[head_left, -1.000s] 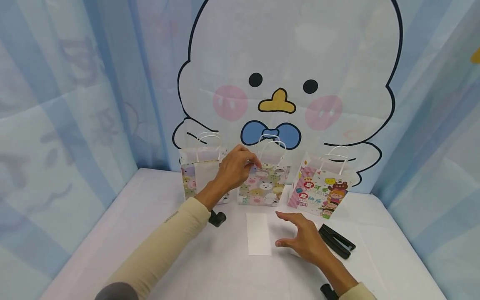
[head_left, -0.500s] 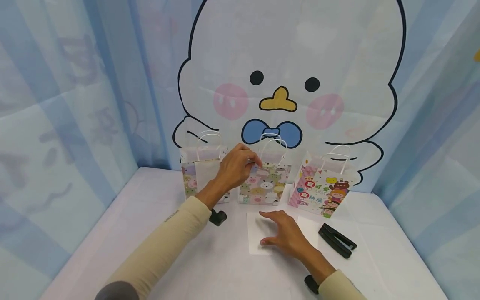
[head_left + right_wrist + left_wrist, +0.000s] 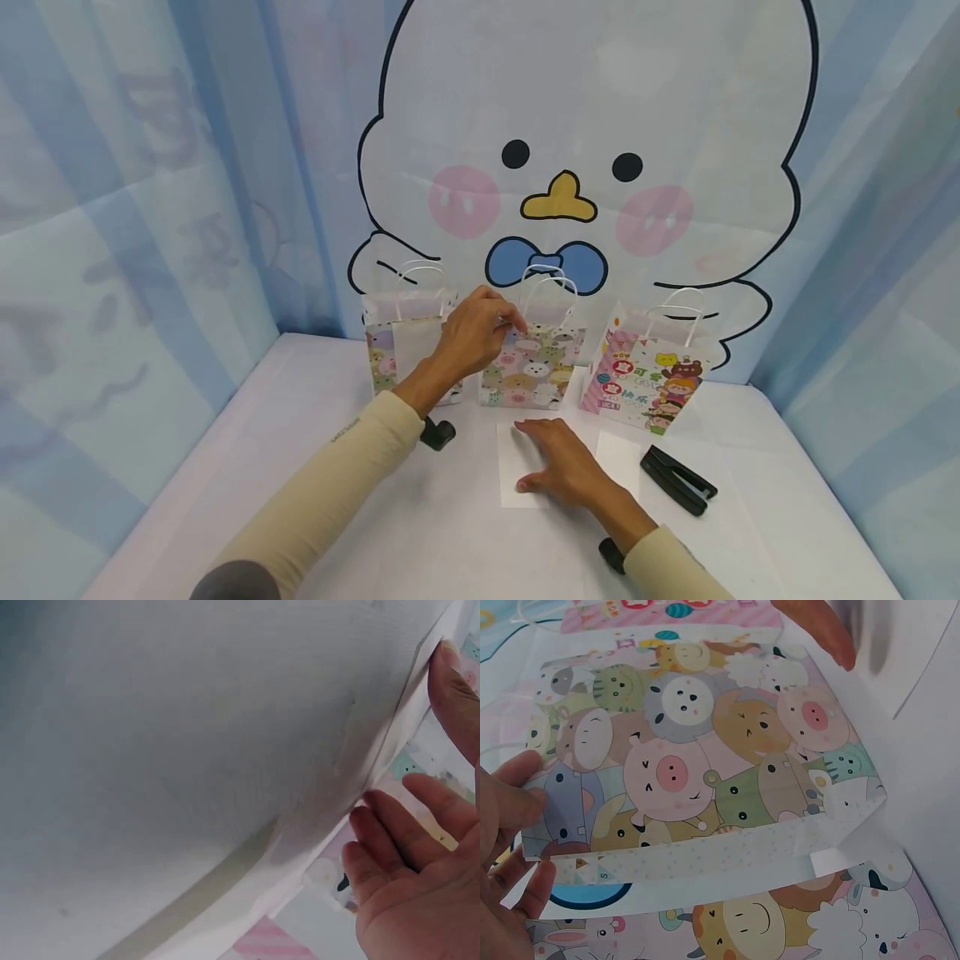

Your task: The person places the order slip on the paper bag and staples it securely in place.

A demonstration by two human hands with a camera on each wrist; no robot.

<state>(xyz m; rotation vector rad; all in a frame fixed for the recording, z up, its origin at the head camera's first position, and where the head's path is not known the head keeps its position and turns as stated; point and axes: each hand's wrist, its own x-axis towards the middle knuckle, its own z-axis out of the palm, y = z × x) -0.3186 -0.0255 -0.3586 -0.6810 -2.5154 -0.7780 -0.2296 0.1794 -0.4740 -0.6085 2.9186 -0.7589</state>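
Note:
In the head view my left hand [image 3: 472, 333] pinches the upper left edge of the middle paper gift bag [image 3: 525, 375], which is printed with cartoon animals and has white handles. The left wrist view shows the thumb and fingertips at the side edge of this gift bag [image 3: 727, 742]. My right hand [image 3: 566, 462] is spread over a white card [image 3: 513, 467], thumb and fingers apart, fingertips within the card's outline. Another white card [image 3: 618, 458] lies to the right, partly behind that hand. In the right wrist view the right hand's fingers [image 3: 390, 832] are loosely bent.
A similar gift bag [image 3: 382, 367] with a white panel on its front stands at left, partly behind my left hand. On the right stands a pink and white gift bag [image 3: 645, 383]. A black stapler [image 3: 678, 481] lies right of the cards, and a printed curtain [image 3: 562, 100] hangs behind.
My right hand has moved left, from beside the white card to over it, uncovering the second card. My left hand keeps its pinch on the middle gift bag.

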